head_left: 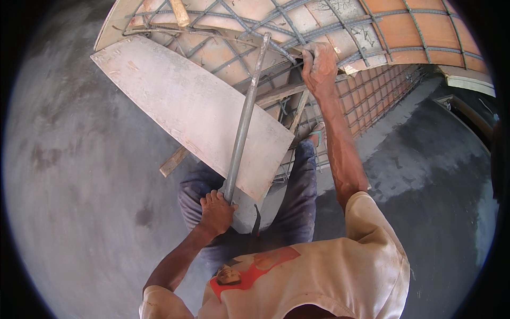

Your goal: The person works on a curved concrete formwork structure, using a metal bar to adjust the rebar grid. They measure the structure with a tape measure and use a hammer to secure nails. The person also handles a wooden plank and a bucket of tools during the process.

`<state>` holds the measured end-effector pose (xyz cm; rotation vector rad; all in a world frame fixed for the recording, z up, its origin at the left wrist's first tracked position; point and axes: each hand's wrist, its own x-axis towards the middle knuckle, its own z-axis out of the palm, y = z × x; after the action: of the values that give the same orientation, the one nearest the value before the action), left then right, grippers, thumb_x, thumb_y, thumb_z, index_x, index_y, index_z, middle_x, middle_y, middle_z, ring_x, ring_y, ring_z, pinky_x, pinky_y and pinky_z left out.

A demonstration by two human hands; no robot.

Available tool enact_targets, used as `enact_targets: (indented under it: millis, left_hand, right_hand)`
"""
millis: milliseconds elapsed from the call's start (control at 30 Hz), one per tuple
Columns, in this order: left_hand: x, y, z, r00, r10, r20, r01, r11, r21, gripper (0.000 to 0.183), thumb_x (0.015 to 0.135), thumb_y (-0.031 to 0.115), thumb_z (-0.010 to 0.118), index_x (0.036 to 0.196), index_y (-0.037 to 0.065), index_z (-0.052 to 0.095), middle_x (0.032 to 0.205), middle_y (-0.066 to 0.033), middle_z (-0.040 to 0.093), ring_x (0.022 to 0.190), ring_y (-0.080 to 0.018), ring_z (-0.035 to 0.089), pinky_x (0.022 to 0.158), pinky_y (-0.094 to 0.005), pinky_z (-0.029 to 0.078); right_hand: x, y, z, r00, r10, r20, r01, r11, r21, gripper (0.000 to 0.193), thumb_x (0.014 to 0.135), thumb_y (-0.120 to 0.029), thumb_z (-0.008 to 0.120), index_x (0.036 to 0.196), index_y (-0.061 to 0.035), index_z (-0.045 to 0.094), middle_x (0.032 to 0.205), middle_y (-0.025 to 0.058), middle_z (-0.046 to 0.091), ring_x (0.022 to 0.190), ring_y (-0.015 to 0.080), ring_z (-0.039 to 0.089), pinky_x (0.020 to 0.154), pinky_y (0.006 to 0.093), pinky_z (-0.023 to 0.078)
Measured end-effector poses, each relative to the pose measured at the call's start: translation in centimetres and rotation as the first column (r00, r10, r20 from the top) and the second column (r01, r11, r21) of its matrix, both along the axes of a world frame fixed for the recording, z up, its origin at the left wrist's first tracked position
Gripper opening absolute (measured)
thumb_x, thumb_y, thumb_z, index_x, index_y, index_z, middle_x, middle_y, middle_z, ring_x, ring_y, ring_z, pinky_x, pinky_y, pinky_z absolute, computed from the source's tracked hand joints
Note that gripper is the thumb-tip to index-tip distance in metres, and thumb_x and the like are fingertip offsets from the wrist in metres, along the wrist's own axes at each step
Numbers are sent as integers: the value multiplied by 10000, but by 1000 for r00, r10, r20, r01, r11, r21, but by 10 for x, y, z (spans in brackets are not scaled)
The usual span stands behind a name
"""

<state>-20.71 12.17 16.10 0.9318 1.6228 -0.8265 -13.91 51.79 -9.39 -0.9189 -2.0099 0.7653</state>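
Note:
My left hand is closed around the lower end of a long grey metal bar. The bar slants up and slightly right, its far end overlapping the rebar grid. Farther out, my right hand is closed at the lower edge of that grid, its fingers around a rebar whose gripped part is hidden. The grid's crossed bars lie over pale and orange panels. Beneath the metal bar, a pale flat board slopes down between the grid and my legs.
A second rebar grid over orange panels runs off to the right, below the upper one. Wooden battens stick out beneath the board. A short wooden piece lies on the upper grid. Grey concrete floor spreads on both sides.

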Motion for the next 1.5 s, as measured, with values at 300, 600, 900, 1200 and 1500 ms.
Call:
enact_targets:
  millis: [300,600,900,1200,1500]
  left_hand:
    - [13,19,0,968,197,-155,-200,980,-2,612,1034,369,592,1324,-161,497,1342,-297,496,1274,-445,480,1097,-566,342]
    - [16,8,-6,952,210,-224,-213,977,14,652,1045,427,567,1339,-150,492,1383,-303,490,1297,-459,488,1098,-596,363]
    - [-3,-3,-15,994,31,-104,-42,994,-104,630,1047,417,562,1351,-134,535,1370,-284,487,1302,-462,468,1094,-587,346]
    - [-16,-4,-18,978,-199,-60,194,977,-87,644,1030,458,593,1319,-117,568,1307,-268,535,1253,-407,506,1049,-545,357]
    - [-2,13,-11,961,-191,-199,179,981,-79,628,954,506,678,1258,-39,602,1260,-196,582,1200,-325,498,1017,-474,343]
  right_hand:
    - [3,7,1,999,22,-46,-27,992,-126,154,921,-84,691,1051,-37,625,1000,204,580,970,433,579,847,535,467]
    - [8,11,-2,994,90,-61,-104,949,-296,231,912,-108,685,1120,-18,643,1100,234,591,1047,470,579,910,549,476]
    - [10,12,-3,991,121,-57,-134,935,-328,166,947,-99,661,1098,-30,647,1100,220,591,1060,444,593,920,507,480]
    - [8,14,0,997,82,-6,-78,926,-368,184,963,-130,673,1105,-14,656,1090,239,599,1047,459,603,942,502,483]
    - [12,12,15,997,63,-53,-81,870,-486,107,965,-83,669,1054,-26,649,1029,190,588,992,409,601,896,461,485]
